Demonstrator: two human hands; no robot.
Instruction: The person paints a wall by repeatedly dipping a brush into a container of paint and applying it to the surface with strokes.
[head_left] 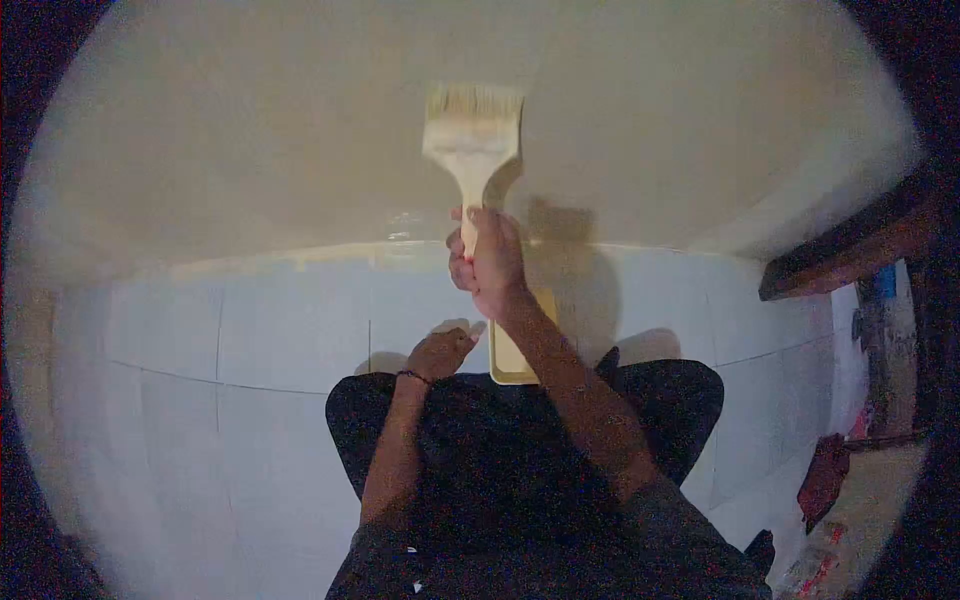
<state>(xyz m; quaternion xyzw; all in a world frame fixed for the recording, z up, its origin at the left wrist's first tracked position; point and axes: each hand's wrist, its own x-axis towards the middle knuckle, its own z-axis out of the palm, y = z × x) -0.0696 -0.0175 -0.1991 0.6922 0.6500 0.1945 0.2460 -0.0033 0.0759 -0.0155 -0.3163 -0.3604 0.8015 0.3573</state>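
Observation:
A wide flat paintbrush is held upright with its bristles pointing up in front of the beige wall. My right hand is wrapped round its pale handle. A cream rectangular tray lies on the floor below, partly hidden by my right forearm. Left of that tray, my left hand rests low near my knee, with a dark bracelet at the wrist. Its fingers are partly curled and too unclear to read, and nothing shows in them. Whether the bristles touch the wall cannot be made out.
White floor tiles meet the wall along a yellowish, smeared edge. A dark wooden beam-like piece juts in at the right. Below it hangs or lies a dark red item. My dark-clothed legs fill the lower middle.

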